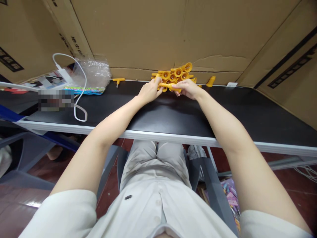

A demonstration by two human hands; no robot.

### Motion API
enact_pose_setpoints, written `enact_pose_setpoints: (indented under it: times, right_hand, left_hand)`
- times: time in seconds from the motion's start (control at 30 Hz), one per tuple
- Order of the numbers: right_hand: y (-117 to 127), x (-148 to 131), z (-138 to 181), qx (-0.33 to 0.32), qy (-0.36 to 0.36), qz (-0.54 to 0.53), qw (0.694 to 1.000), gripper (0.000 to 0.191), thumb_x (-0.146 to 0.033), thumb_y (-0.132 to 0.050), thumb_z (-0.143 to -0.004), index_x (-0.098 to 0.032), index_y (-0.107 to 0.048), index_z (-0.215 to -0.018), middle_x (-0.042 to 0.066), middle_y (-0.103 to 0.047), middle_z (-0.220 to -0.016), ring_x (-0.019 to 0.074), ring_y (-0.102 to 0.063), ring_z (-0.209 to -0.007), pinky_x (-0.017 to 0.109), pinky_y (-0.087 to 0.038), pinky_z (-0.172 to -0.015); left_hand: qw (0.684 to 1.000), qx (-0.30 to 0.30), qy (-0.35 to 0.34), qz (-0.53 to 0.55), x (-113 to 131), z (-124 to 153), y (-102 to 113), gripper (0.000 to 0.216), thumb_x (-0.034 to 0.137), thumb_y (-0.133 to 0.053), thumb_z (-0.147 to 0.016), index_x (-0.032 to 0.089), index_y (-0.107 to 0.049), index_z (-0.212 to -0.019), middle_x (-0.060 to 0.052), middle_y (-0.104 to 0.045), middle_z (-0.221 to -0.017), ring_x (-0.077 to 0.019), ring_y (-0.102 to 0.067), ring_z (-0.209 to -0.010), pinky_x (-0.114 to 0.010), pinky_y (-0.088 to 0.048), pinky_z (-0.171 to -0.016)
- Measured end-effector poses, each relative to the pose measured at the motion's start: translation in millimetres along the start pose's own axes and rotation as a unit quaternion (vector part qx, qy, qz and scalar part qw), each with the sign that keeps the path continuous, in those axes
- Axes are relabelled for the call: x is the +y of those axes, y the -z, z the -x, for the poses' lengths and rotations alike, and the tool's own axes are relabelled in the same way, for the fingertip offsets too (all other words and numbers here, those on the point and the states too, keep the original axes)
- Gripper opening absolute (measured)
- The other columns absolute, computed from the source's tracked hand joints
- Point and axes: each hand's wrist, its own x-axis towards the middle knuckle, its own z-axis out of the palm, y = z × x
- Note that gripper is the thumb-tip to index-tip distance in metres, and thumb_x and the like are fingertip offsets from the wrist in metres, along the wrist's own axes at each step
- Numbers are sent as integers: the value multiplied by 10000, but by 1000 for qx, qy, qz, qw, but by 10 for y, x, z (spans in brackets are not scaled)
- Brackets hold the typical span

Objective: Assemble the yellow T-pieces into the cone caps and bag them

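Observation:
A heap of yellow funnel-shaped plastic parts [176, 74] lies at the far edge of the black table [158, 114], against the cardboard. Both my hands reach out to its near side. My left hand [149, 91] is closed on one end of a long yellow part [169, 86]. My right hand [188, 88] pinches the other end of the same part, just in front of the heap. One yellow T-shaped piece [118, 80] lies alone to the left of the heap, and a single yellow part [211, 81] stands to its right.
Cardboard sheets [153, 33] wall the back and right of the table. At the left lie a clear plastic bag [94, 71], a white charger with its cable [80, 99], and colourful packets. A small white label [231, 84] sits at the far right edge. Grey chairs stand below the table.

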Motion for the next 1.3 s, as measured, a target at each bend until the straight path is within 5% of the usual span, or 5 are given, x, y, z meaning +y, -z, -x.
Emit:
enact_pose_setpoints:
  times: [0.43,0.8,0.97,1.13,1.3]
  right_hand:
    - [-120,-178,-37,100,-55,-146,983,262,-275,-897,-901,-238,-640,-932,17,-740,-835,178,-713,-711,341,-666,-750]
    - [29,-522,-815,296,113,-151,936,137,-286,-733,-1029,-317,-600,-1031,-21,-806,-1167,198,-762,-1077,396,-629,-1079]
    - [-27,-489,-965,348,138,134,918,219,-130,-676,-1073,-335,-606,-1043,-3,-789,-1319,188,-647,-1207,352,-546,-1226]
    - [-128,-385,-794,211,116,464,853,281,-151,-522,-1125,-236,-674,-1346,137,-638,-1633,303,-556,-1462,459,-424,-1325]
    - [-171,-345,-772,145,61,573,805,418,-176,-453,-1124,-155,-698,-1462,239,-652,-1591,440,-627,-1461,597,-490,-1243]
  left_hand:
    - [997,-38,-6,68,-213,-25,2,939,465,-691,-1055,284,-247,-1863,-229,-445,-1852,-437,-727,-1449,-516,-615,-1155]
    - [948,-102,292,-78,-392,126,477,805,376,-523,-1132,89,-308,-1852,-249,-255,-1952,-418,-282,-1812,-656,-239,-1474]
    - [906,-133,395,-76,-728,198,456,846,407,-428,-1149,-19,-222,-1850,-268,-150,-1970,-361,-129,-1860,-639,-177,-1497]
    - [894,-143,420,-57,-929,234,373,822,421,-320,-1144,-19,-287,-1837,-277,-224,-1951,-374,-230,-1837,-666,-205,-1489]
    - [901,-139,406,-62,-941,217,347,757,377,-346,-1143,-21,-412,-1784,-295,-345,-1906,-389,-324,-1803,-685,-240,-1479]
